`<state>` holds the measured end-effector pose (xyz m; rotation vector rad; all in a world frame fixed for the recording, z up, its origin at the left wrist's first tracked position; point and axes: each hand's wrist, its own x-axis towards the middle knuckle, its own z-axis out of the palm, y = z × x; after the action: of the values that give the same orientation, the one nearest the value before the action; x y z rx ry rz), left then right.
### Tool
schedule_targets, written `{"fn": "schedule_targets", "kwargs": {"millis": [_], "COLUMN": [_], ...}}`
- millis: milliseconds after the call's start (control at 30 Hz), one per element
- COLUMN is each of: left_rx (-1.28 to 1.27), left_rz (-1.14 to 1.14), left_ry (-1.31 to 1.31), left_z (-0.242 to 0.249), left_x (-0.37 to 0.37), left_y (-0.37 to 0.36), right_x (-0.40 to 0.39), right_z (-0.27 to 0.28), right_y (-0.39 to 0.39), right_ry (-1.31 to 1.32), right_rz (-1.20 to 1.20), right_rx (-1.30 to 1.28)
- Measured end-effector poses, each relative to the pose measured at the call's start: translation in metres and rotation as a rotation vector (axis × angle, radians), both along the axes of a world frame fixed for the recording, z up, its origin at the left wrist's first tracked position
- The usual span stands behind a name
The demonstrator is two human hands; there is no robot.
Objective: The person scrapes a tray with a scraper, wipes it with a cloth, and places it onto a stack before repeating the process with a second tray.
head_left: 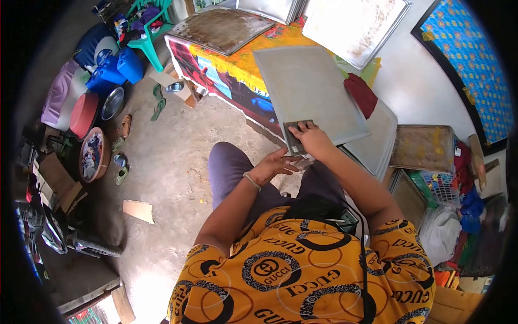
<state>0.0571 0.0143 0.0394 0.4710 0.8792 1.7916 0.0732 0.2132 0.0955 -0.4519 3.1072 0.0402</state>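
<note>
A large grey flat tray (315, 89) lies tilted on the table in front of me, its near corner over my lap. My right hand (313, 137) presses a small dark grey rectangular pad (293, 144) onto that corner, fingers curled over its top. Just below the corner is my left hand (275, 166), with fingers stretched out beside the tray's near edge and nothing visible gripped. A dark red cloth (361, 95) overlaps the tray's right side. Another grey tray (375, 137) sits partly beneath it.
A rusty brown tray (221, 29) rests on the table's patterned cover (245, 62). Pale trays (356, 27) lean at the back. Stacked on the right are a brown tray (422, 148) and a white basket (441, 186). Basins (93, 156) and slippers (125, 125) occupy the floor at left.
</note>
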Motion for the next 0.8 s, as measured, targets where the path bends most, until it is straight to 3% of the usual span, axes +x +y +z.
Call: {"fn": "schedule_targets", "kwargs": {"millis": [267, 533, 633, 800], "left_rx": [-0.009, -0.014, 0.002, -0.023], "left_rz": [0.005, -0.007, -0.029, 0.005], "left_ry": [0.001, 0.026, 0.016, 0.015], "left_z": [-0.003, -0.008, -0.018, -0.032], "left_x": [-0.004, -0.015, -0.018, -0.023], "left_y": [0.002, 0.001, 0.001, 0.003], "right_x": [0.02, -0.134, -0.192, -0.213], "right_z": [-0.001, -0.003, -0.004, 0.01], "right_y": [0.001, 0.001, 0.006, 0.005], "right_ry": [-0.055, -0.046, -0.012, -0.093], "right_rz": [-0.006, -0.133, -0.18, -0.109], "right_rx": [-0.005, -0.067, -0.272, -0.096]}}
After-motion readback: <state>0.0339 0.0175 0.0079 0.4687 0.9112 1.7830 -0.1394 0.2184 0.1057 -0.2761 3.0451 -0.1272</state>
